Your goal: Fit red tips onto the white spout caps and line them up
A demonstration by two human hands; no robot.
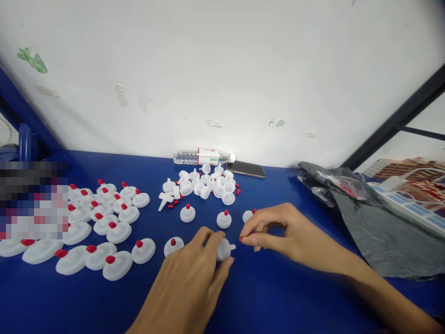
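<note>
white plastic cap (224,249) sits pinched in the left hand (194,273) grip, spout turned sideways toward the right hand (278,234), whose narrow fingertip grip holds a small red plug (241,239) just beside that spout, low over the blue bench (271,297).

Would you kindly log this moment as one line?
left hand: holds white cap | right hand: pinches red plug beside cap spout | blue table

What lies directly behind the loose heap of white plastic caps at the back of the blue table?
A clear plastic water bottle on its side and a dark phone lying flat, both against the white wall. The heap hides nothing of them.
</note>
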